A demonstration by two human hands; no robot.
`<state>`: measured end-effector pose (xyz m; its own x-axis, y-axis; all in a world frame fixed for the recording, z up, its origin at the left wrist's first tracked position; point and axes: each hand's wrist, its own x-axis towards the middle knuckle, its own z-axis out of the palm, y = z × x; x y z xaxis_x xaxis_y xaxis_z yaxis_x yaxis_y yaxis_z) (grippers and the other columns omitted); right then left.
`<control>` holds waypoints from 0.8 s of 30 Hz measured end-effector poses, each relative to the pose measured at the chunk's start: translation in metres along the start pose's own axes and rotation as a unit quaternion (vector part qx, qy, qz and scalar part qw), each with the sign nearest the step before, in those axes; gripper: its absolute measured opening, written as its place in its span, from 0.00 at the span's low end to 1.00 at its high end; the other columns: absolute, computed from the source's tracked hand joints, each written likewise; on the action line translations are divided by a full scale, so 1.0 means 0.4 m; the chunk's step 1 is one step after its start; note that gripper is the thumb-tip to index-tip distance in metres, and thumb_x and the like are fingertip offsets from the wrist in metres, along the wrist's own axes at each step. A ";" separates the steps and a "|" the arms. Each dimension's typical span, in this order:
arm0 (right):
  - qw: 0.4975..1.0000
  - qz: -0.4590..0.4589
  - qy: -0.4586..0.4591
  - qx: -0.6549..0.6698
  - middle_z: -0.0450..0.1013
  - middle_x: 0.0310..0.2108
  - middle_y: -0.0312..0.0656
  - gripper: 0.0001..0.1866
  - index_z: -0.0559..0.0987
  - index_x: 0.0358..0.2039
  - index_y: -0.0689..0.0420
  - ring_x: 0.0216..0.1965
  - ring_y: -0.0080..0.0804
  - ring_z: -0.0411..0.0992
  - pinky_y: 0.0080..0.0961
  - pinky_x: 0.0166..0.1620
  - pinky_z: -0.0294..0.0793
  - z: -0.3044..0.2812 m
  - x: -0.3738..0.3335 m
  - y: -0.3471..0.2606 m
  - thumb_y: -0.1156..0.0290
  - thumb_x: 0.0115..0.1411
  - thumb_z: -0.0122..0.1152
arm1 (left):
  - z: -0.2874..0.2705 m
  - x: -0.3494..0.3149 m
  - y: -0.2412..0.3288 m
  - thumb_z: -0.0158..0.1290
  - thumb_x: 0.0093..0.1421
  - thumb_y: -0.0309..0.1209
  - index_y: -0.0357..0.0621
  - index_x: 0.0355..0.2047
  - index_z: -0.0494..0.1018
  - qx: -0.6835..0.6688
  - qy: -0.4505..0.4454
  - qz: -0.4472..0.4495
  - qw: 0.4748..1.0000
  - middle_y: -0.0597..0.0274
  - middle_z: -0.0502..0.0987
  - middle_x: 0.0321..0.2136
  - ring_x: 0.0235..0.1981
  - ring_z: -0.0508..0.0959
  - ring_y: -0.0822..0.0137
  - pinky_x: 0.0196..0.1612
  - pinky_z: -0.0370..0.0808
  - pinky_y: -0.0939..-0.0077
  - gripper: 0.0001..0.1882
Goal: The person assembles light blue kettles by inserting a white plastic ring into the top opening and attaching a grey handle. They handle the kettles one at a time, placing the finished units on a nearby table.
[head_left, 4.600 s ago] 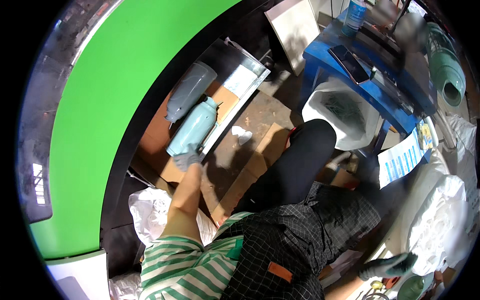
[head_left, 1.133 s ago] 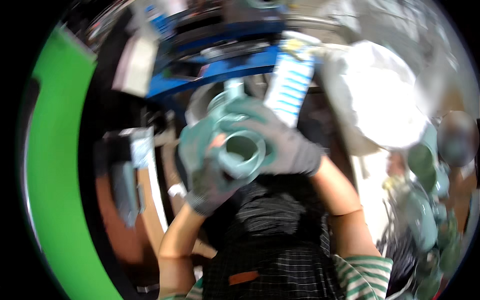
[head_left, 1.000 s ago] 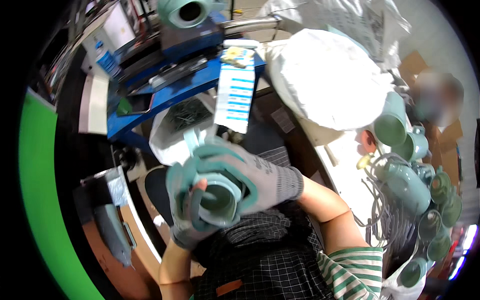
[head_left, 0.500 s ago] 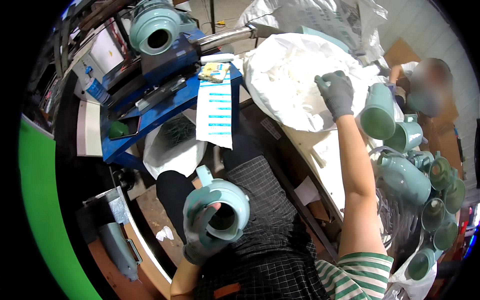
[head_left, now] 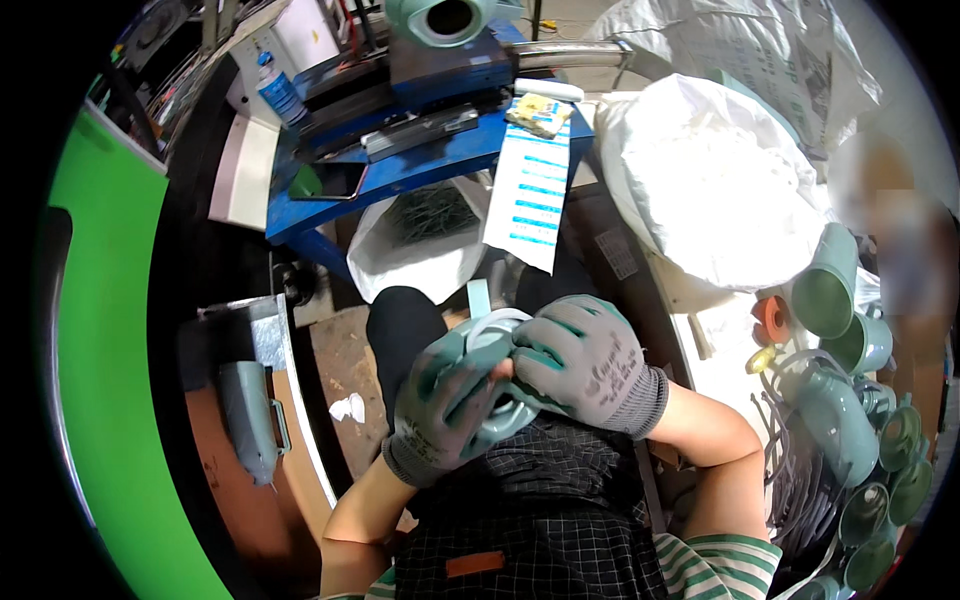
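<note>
My gloved left hand grips a pale green plastic jug body over my lap, its handle pointing away from me. At the jug's round opening lies a white plastic ring. My gloved right hand is closed at the ring's right side, with curled fingers meeting the left hand's. Both hands cover most of the opening, so how the ring sits in it cannot be seen. Farther right, a white sack is full of small white parts.
A blue bench with a clamped machine bears another green jug body. Right of me stand several green jug bodies, an orange ring and grey tubing. Lower left is a greyish jug body. A blurred person is at the far right.
My right hand has left the white sack and come to the jug body in my lap. A white ring now shows at the opening. The view has shifted left.
</note>
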<state>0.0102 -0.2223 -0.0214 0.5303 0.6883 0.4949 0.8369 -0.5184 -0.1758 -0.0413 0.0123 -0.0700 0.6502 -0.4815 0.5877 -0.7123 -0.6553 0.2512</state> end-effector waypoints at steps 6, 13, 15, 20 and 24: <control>0.994 -0.087 -0.012 0.063 0.77 0.47 0.42 0.19 0.81 0.40 0.55 0.52 0.44 0.77 0.48 0.61 0.76 0.062 0.029 -0.014 0.53 0.57 0.66 | -0.032 -0.033 -0.054 0.68 0.49 0.50 0.44 0.44 0.82 -0.028 -0.018 -0.058 0.998 0.54 0.71 0.49 0.52 0.75 0.44 0.49 0.79 0.48 0.28; 0.981 -0.027 -0.178 0.073 0.74 0.46 0.41 0.23 0.80 0.42 0.54 0.50 0.40 0.72 0.38 0.47 0.69 0.066 0.057 -0.042 0.50 0.55 0.71 | -0.040 -0.055 -0.067 0.64 0.53 0.54 0.45 0.45 0.81 0.119 -0.108 -0.011 0.987 0.56 0.77 0.44 0.58 0.73 0.45 0.61 0.63 0.30 0.29; 0.983 -0.030 -0.165 0.076 0.74 0.47 0.41 0.23 0.80 0.42 0.53 0.50 0.39 0.71 0.40 0.48 0.69 0.081 0.052 -0.038 0.50 0.53 0.71 | -0.046 -0.043 -0.038 0.57 0.57 0.63 0.48 0.53 0.80 0.134 -0.084 -0.070 0.985 0.58 0.78 0.43 0.59 0.73 0.46 0.61 0.62 0.27 0.35; 0.989 -0.026 -0.123 0.078 0.75 0.44 0.39 0.18 0.82 0.40 0.51 0.47 0.38 0.72 0.39 0.46 0.72 0.112 0.028 -0.047 0.53 0.54 0.69 | -0.018 -0.055 -0.011 0.36 0.61 0.79 0.43 0.59 0.76 0.200 -0.101 -0.129 0.966 0.54 0.80 0.39 0.58 0.73 0.51 0.69 0.50 0.27 0.52; 0.995 -0.052 -0.082 0.026 0.75 0.43 0.38 0.16 0.80 0.36 0.49 0.42 0.35 0.71 0.38 0.40 0.70 0.116 0.013 -0.043 0.55 0.50 0.69 | -0.044 -0.008 -0.021 0.59 0.57 0.59 0.47 0.56 0.77 0.099 -0.120 -0.138 0.978 0.53 0.78 0.44 0.57 0.72 0.53 0.70 0.54 0.30 0.35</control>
<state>0.0047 -0.1864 -0.0552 0.4514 0.8127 0.3685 0.8923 -0.4152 -0.1773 -0.0421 0.0297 -0.0604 0.8710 -0.3776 0.3143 -0.4510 -0.8682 0.2069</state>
